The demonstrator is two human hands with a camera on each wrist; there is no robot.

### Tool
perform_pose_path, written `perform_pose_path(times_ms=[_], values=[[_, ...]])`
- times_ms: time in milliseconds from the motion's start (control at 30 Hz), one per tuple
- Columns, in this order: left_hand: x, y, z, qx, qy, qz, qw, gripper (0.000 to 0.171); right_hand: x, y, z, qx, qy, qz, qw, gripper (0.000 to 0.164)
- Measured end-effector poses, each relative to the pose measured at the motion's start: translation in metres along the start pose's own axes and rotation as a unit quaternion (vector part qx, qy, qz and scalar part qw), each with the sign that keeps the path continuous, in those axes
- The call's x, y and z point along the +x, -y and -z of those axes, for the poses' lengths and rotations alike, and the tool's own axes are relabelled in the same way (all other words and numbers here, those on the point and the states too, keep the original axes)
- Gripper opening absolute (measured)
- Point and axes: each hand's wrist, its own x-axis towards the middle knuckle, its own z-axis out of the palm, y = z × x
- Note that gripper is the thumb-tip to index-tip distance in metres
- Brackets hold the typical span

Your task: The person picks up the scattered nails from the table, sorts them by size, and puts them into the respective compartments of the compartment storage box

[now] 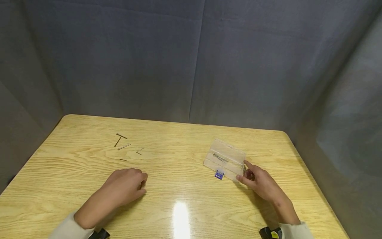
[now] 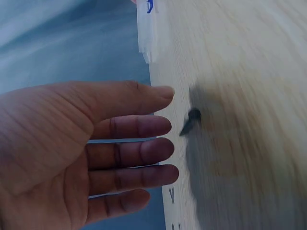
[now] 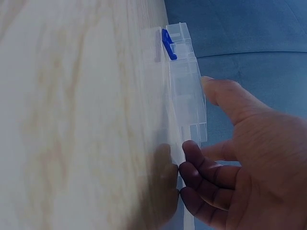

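My left hand [image 1: 126, 186] [image 2: 110, 148] hangs low over the table at the left, its fingers loosely extended with nothing between them. Just beyond its fingertips lies a small dark screw or nail [image 2: 192, 117] in the left wrist view. My right hand [image 1: 262, 182] [image 3: 259, 158] holds the right end of a clear plastic case [image 1: 234, 167] [image 3: 187, 91], thumb on the near side and index finger on the far side. The case lies with its lid [image 1: 228, 149] folded back and a blue latch [image 1: 219, 174] at its front. Several slim metal nails or screws [image 1: 220, 158] lie in it.
Several loose nails or screws are spread at the table's left: a long dark pair [image 1: 118, 141], a silvery one [image 1: 124, 146], a thin small pair [image 1: 139, 152] and a short one [image 1: 123, 160]. Grey cloth [image 1: 191, 66] hangs behind and beside the wooden table [image 1: 176, 156].
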Motion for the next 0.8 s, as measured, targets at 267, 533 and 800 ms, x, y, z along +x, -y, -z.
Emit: perform_pose_path(times_ms=[267, 533, 800], values=[[-0.012, 0.010, -0.002, 0.008, -0.009, 0.008, 0.9999, 0.035, -0.002, -0.001, -0.001, -0.006, -0.001, 0.005, 1.000, 0.084], [-0.014, 0.013, -0.008, 0.019, -0.020, -0.006, 0.9996, 0.037, -0.001, -0.001, 0.000, -0.004, 0.000, 0.005, 1.000, 0.084], [-0.015, 0.013, -0.012, 0.025, -0.029, -0.014, 0.9992, 0.035, 0.000, -0.001, -0.001, -0.012, 0.004, 0.002, 1.000, 0.084]])
